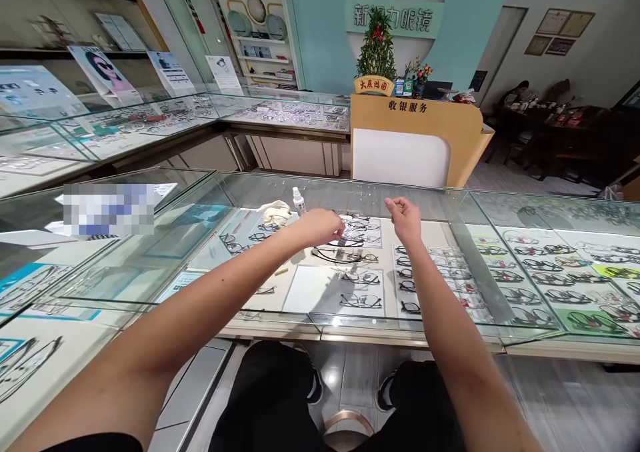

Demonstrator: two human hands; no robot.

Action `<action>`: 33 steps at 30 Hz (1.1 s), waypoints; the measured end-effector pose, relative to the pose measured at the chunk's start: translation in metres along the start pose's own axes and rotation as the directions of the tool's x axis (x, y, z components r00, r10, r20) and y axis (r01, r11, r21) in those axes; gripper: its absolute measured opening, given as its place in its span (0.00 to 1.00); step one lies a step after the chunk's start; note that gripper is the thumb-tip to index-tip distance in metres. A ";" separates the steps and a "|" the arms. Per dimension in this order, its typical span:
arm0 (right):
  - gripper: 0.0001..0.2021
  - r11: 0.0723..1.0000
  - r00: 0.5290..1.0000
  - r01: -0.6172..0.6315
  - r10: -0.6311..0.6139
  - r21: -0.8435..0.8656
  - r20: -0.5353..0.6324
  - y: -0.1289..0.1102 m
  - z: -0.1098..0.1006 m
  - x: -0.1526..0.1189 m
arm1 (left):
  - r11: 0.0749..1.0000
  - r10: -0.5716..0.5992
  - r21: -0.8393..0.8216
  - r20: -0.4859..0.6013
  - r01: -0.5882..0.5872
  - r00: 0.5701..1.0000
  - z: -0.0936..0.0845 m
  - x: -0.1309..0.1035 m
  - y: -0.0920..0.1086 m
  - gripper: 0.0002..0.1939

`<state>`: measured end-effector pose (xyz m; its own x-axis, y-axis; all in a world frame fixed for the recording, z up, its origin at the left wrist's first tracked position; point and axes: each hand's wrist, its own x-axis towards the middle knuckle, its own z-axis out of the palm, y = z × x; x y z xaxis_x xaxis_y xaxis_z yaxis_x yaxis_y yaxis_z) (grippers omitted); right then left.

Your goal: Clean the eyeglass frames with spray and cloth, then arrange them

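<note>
My left hand (pixel 324 227) reaches over the glass display counter (pixel 320 319), its fingers curled together. Just beside its fingertips are dark-framed eyeglasses (pixel 345 257) with thin temples; I cannot tell whether the hand touches them. My right hand (pixel 406 221) is raised over the counter further right, thumb and fingers pinched. Whatever either hand holds is too small or hidden to make out. A white spray bottle (pixel 299 201) stands upright behind my left hand, with a crumpled cream cloth (pixel 277 213) to its left.
Rows of eyeglasses (pixel 540 265) fill the case on the right. Blurred papers (pixel 115 209) lie on the glass at left. Another display case (pixel 290 115) and a wooden cashier desk (pixel 415 109) with a plant (pixel 376 49) stand beyond. My knees are below the counter's front edge.
</note>
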<state>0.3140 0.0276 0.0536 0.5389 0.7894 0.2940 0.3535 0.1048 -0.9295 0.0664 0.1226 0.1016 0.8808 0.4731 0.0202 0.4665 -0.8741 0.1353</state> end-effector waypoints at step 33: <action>0.35 0.999 0.996 0.029 -0.026 -0.036 0.081 -0.007 0.002 -0.005 | 0.965 -0.058 0.260 0.153 0.016 0.987 0.005 0.031 -0.006 0.13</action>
<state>0.3075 0.0239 0.0581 0.4660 0.8326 0.2995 0.3962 0.1063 -0.9120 0.0909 0.1418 0.0968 0.8545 0.5004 -0.1394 0.4857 -0.8648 -0.1270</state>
